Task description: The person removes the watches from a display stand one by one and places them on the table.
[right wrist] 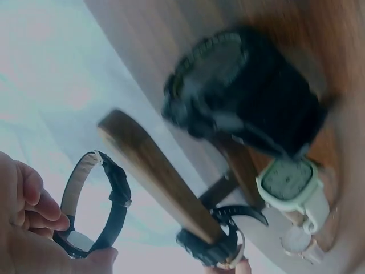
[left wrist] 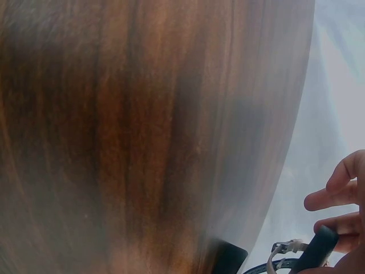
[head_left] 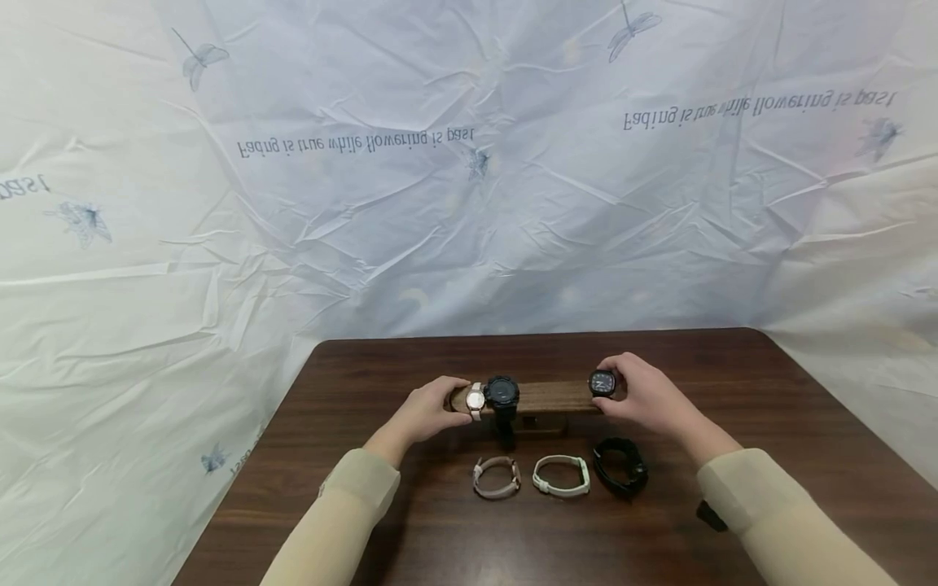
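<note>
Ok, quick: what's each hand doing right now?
Left hand: grips the left end of the brown wooden watch bar.
Right hand: pinches a black round-faced wristwatch at the bar's right end.

Left wrist cam here. Most of my view is dark wood table, grain running up-down, pretty blurry. Pale backdrop fills right strip. My left hand pokes in at lower right edge, fingers curled, pointing left. Dark bar-like thing sits against lower fingers, can't tell what. Beside it, bottom edge: light strap with metal buckle. Dark blurry block just left of that.
</note>
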Motion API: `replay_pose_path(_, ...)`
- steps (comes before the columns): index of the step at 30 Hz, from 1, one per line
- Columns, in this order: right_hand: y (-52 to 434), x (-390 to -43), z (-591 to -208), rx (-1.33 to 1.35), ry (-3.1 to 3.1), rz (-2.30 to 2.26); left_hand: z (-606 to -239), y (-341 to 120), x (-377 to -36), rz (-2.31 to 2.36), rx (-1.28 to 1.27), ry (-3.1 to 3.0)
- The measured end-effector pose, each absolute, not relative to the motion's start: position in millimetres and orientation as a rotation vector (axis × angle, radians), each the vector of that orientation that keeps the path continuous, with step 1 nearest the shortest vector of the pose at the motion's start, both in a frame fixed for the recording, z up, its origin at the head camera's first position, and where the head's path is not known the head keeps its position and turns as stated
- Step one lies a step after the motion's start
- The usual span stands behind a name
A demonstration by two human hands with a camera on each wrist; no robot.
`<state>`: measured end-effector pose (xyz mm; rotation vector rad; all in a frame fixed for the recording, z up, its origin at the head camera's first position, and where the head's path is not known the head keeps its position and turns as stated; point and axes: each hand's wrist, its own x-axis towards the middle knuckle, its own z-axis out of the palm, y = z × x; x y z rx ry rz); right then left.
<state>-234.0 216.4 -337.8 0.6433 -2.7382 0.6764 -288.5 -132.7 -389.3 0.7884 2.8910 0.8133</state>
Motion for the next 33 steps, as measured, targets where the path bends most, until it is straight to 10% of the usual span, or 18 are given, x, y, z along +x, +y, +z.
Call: replay_pose_path(33, 127.9, -228.8, -351.2, 0.934, -2.712, 0.888, -390.1, -133.0, -288.0, 0.862, 0.8, 2.871)
